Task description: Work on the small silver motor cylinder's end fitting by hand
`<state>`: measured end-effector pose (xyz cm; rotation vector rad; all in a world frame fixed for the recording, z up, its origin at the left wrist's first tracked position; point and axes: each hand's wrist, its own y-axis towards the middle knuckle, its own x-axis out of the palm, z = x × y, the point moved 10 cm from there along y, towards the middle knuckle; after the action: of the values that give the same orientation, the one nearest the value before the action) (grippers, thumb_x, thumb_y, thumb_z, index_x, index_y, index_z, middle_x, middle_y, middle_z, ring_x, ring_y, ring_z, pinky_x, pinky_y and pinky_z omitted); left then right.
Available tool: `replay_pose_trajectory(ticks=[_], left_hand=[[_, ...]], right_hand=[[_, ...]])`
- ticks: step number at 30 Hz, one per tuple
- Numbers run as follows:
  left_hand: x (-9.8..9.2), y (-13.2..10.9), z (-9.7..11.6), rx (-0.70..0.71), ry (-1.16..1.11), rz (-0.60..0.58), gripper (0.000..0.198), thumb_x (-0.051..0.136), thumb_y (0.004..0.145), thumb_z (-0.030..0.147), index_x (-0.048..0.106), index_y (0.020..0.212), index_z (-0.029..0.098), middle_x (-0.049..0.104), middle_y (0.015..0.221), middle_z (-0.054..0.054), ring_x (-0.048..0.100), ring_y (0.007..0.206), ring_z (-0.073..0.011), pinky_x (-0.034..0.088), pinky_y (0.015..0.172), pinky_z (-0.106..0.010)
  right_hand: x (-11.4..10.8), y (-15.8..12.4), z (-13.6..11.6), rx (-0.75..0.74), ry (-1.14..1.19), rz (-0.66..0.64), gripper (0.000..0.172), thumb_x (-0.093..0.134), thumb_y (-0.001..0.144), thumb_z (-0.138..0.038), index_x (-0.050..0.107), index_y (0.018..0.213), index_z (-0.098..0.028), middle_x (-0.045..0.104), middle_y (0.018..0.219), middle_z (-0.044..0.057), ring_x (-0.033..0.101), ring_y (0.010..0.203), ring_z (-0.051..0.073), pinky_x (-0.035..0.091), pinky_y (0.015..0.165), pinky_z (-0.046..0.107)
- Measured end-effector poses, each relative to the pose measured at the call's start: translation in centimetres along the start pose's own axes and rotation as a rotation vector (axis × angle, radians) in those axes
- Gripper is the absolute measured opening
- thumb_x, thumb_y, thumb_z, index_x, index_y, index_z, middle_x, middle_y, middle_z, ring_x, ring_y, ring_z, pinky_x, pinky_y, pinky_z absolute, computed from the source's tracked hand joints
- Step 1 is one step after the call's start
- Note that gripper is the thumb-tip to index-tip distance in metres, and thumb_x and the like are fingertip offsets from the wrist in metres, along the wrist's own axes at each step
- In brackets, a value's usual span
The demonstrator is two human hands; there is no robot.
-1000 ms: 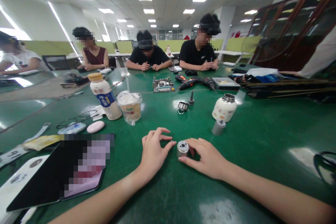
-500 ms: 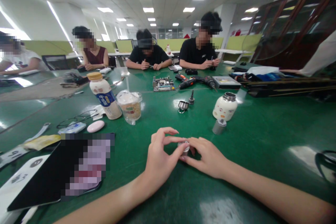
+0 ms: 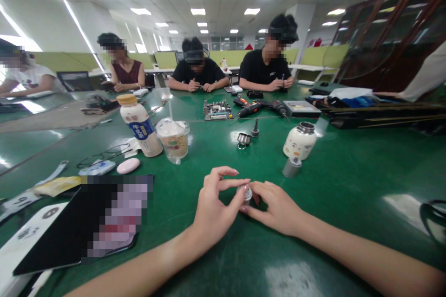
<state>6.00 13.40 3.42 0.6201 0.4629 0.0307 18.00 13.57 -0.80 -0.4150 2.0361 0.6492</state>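
Low over the green table, a small round silvery part with a clear-looking side sits between my two hands. My left hand pinches its top edge with thumb and index finger, the other fingers stretched out above. My right hand grips its lower side between thumb and fingers. The fingers partly cover it, so its exact kind stays unclear. Beyond my right hand stand a grey cylindrical cup and a cream thermos bottle without a lid. Farther ahead lie a metal lid with a ring and a dark grey stopper-like piece.
To the left are a tablet, a pink oval case, a yellow-capped drink bottle and a plastic cup. Ahead lie a circuit board and power drills. Several people sit across the table.
My left index finger has shifted slightly across the top of the small part. Both hands otherwise keep their place, and the view has moved a little.
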Motion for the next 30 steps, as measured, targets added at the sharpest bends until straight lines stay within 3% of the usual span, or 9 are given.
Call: replay_pose_trajectory(ticks=[3,8,12,16,20,26,30], left_hand=[[-1.6,0.5,-1.1,-0.043,0.088,0.120,0.021,0.069,0.084,0.023,0.057,0.102,0.023,0.075,0.095,-0.002,0.064,0.101,-0.0231,0.040,0.093,-0.040],[0.5,0.5,-4.2,-0.108,0.254,-0.132,0.025,0.071,0.081,0.020,0.056,0.100,0.026,0.078,0.089,0.000,0.065,0.103,-0.0269,0.037,0.091,-0.045],[0.5,0.1,-4.9,-0.102,0.299,-0.129,0.034,0.075,0.078,0.021,0.059,0.107,0.028,0.079,0.089,0.001,0.063,0.107,-0.0265,0.036,0.092,-0.045],[-0.1,0.4,-4.4,-0.128,0.248,-0.063,0.030,0.076,0.078,0.021,0.059,0.102,0.026,0.079,0.087,0.001,0.067,0.100,-0.0261,0.039,0.092,-0.045],[-1.2,0.6,-2.5,-0.089,0.085,0.078,0.024,0.075,0.081,0.024,0.058,0.096,0.024,0.078,0.091,-0.001,0.070,0.097,-0.0251,0.043,0.094,-0.043],[0.5,-0.4,-0.7,-0.070,0.024,-0.029,0.024,0.075,0.080,0.023,0.059,0.097,0.025,0.076,0.094,-0.002,0.070,0.098,-0.0260,0.044,0.092,-0.044],[0.4,-0.6,-0.6,-0.063,0.035,-0.015,0.022,0.073,0.081,0.023,0.058,0.097,0.024,0.076,0.093,-0.002,0.069,0.098,-0.0259,0.043,0.092,-0.043]], right_hand=[[-0.2,0.0,-0.3,-0.006,-0.012,0.001,0.027,0.059,0.091,-0.047,0.057,0.089,-0.020,0.060,0.075,-0.002,0.055,0.067,0.016,0.036,0.065,0.029],[-0.4,0.1,-0.4,0.002,0.000,-0.004,0.026,0.059,0.091,-0.047,0.058,0.092,-0.021,0.061,0.077,-0.001,0.055,0.069,0.017,0.037,0.066,0.029],[-0.3,0.2,-0.3,0.002,-0.006,-0.017,0.026,0.059,0.091,-0.046,0.058,0.093,-0.021,0.061,0.077,-0.001,0.055,0.069,0.017,0.036,0.066,0.029],[-0.3,0.2,-0.3,-0.001,-0.006,-0.017,0.026,0.060,0.091,-0.046,0.058,0.094,-0.020,0.061,0.078,-0.001,0.055,0.069,0.017,0.036,0.066,0.029],[-0.2,0.1,-0.3,-0.008,-0.011,-0.013,0.027,0.059,0.091,-0.047,0.058,0.094,-0.020,0.061,0.077,-0.001,0.054,0.068,0.016,0.036,0.065,0.029],[0.0,0.0,0.0,-0.009,-0.018,0.008,0.028,0.056,0.093,-0.047,0.056,0.088,-0.019,0.061,0.076,-0.001,0.055,0.068,0.016,0.036,0.065,0.028],[0.0,-0.1,-0.1,-0.021,-0.012,0.003,0.028,0.056,0.093,-0.047,0.056,0.088,-0.019,0.060,0.075,-0.001,0.054,0.067,0.016,0.036,0.064,0.028]])
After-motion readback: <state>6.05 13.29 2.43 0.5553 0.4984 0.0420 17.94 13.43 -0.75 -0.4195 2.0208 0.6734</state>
